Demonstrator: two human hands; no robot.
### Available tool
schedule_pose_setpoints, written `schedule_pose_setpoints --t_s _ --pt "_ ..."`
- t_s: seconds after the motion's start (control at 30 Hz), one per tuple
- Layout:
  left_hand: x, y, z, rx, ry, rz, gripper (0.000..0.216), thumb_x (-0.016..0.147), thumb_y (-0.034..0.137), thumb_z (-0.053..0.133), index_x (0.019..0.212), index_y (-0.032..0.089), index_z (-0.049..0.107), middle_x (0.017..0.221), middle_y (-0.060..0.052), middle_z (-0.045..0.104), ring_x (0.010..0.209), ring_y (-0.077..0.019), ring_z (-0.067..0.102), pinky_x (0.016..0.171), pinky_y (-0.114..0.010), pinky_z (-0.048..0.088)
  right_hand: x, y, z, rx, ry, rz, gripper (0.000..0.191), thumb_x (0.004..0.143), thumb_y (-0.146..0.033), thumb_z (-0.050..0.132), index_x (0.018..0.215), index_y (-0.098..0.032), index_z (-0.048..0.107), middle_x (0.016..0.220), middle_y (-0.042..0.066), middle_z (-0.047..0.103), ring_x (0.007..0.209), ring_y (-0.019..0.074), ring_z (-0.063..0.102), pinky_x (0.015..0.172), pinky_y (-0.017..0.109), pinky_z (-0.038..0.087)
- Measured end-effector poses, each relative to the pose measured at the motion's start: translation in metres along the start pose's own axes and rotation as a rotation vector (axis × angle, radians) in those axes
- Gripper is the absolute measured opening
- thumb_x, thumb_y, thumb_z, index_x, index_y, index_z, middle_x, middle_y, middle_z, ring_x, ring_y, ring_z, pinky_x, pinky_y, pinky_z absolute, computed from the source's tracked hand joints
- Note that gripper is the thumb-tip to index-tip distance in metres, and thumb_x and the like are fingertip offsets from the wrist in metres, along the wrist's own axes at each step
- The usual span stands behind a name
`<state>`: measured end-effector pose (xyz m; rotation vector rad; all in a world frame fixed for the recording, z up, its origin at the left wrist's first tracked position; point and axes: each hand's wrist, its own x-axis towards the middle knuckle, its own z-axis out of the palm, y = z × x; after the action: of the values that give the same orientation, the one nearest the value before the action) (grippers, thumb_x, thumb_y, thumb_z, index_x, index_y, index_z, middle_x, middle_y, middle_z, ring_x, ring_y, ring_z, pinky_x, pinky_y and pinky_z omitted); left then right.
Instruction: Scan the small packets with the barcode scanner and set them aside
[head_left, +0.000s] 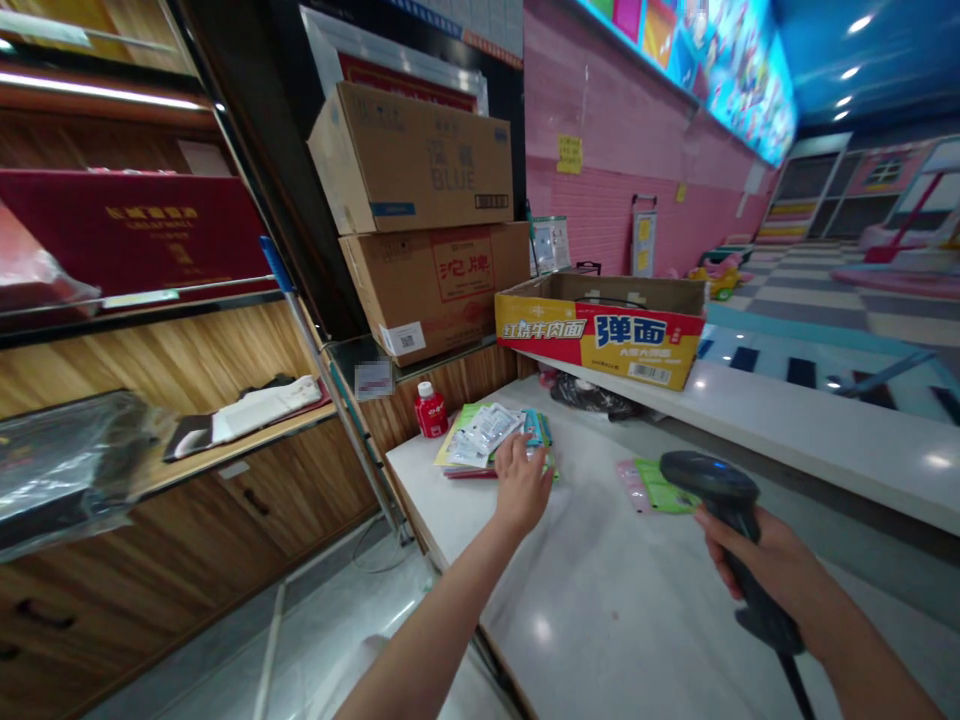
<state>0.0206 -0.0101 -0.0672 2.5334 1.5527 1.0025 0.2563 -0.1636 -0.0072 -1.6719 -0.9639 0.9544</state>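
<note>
**Scanning packets at shop counter: early on**

Pink-walled shop, white surface [600, 600]. Big open noodle carton [600, 335] on upper ledge, contents hidden. Stack of packets [487, 440] at far corner w/ left hand [523, 480] flat on top, fingers loose, nothing grasped. Right hand [765, 565] clenched round scanner [712, 490]. One green packet [660, 487] lies apart beside scanner; most seemingly left.

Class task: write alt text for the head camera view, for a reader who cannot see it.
A person's left hand reaches onto a pile of small packets on a white counter, while the right hand grips a black barcode scanner. A yellow open carton sits on the raised ledge behind, near stacked cardboard boxes.
</note>
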Motion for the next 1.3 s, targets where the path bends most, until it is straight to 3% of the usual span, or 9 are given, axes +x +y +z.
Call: schedule_pose_setpoints --t_s 0.13,0.33,0.5,0.7,0.87,0.97,1.13,1.2,1.3 --pt "-0.009 0.041 0.034 -0.124 -0.183 0.127 0.027 0.083 0.024 0.058 0.110 0.024 0.060 0.131 -0.011 0.045 0.129 -0.0289 0.033 0.108 -0.050 0.028 0.006 0.003 -0.013 0.064 0.068 0.031 0.034 0.073 -0.049 0.066 0.061 -0.022 0.049 0.042 -0.005 0.052 0.035 0.0106 0.047 0.036 0.023 0.041" --pt "-0.002 0.095 0.079 -0.157 -0.393 0.220 0.036 0.085 0.032 0.054 0.120 0.023 0.057 0.130 -0.013 0.046 0.125 -0.0291 0.036 0.106 -0.048 0.031 0.012 0.006 -0.024 0.094 0.093 0.043 0.035 0.067 -0.046 0.071 0.059 -0.021 0.049 0.041 -0.005 0.052 0.035 0.0109 0.048 0.036 0.024 0.041" --pt "0.005 0.116 0.101 -0.120 -0.484 0.273 0.055 0.086 0.045 0.053 0.139 0.033 0.043 0.142 -0.012 0.039 0.127 -0.0325 0.037 0.104 -0.048 0.034 0.011 0.003 -0.027 0.144 0.103 0.053 0.033 0.066 -0.044 0.073 0.060 -0.021 0.050 0.040 -0.006 0.051 0.035 0.0100 0.047 0.036 0.022 0.040" --pt "0.011 0.091 0.090 -0.104 -0.516 0.292 0.046 0.087 0.045 0.053 0.132 0.036 0.052 0.143 -0.008 0.044 0.127 -0.0296 0.042 0.106 -0.046 0.031 0.010 0.001 -0.024 0.178 0.132 0.043 0.033 0.064 -0.044 0.074 0.068 -0.021 0.051 0.043 -0.007 0.052 0.036 0.0102 0.047 0.034 0.022 0.040" --pt "0.015 0.066 0.068 -0.170 -0.427 0.230 0.026 0.087 0.039 0.053 0.105 0.027 0.068 0.123 -0.010 0.059 0.115 -0.0264 0.052 0.100 -0.040 0.037 0.008 -0.002 -0.020 0.179 0.111 0.027 0.033 0.063 -0.043 0.074 0.070 -0.021 0.052 0.044 -0.007 0.053 0.036 0.0103 0.047 0.034 0.022 0.040" --pt "0.019 0.074 0.065 -0.080 -0.399 0.046 0.028 0.082 0.041 0.062 0.098 0.019 0.067 0.108 -0.014 0.062 0.108 -0.0286 0.055 0.091 -0.038 0.042 0.007 -0.003 -0.017 0.167 0.103 0.041 0.031 0.065 -0.043 0.073 0.069 -0.021 0.051 0.044 -0.007 0.053 0.036 0.0102 0.047 0.034 0.022 0.040" --pt "0.030 0.097 0.070 0.034 -0.395 -0.338 0.067 0.058 0.037 0.083 0.113 0.012 0.055 0.111 -0.018 0.060 0.105 -0.0328 0.057 0.088 -0.039 0.043 0.005 -0.005 -0.015 0.145 0.079 0.036 0.031 0.066 -0.043 0.072 0.070 -0.021 0.051 0.044 -0.007 0.053 0.035 0.0102 0.046 0.035 0.023 0.041" --pt "0.033 0.099 0.070 -0.017 -0.442 -0.389 0.068 0.052 0.033 0.086 0.109 0.014 0.056 0.113 -0.017 0.060 0.107 -0.0328 0.056 0.088 -0.038 0.043 0.004 -0.005 -0.015 0.151 0.074 0.025 0.032 0.065 -0.044 0.073 0.070 -0.021 0.051 0.044 -0.006 0.053 0.036 0.0108 0.047 0.036 0.023 0.041" --pt "0.033 0.096 0.066 -0.125 -0.469 -0.358 0.049 0.057 0.027 0.082 0.098 0.015 0.059 0.113 -0.016 0.061 0.106 -0.0306 0.058 0.087 -0.036 0.045 0.003 -0.005 -0.016 0.145 0.058 0.021 0.033 0.065 -0.045 0.073 0.067 -0.021 0.051 0.042 -0.006 0.052 0.036 0.0108 0.047 0.036 0.023 0.041"
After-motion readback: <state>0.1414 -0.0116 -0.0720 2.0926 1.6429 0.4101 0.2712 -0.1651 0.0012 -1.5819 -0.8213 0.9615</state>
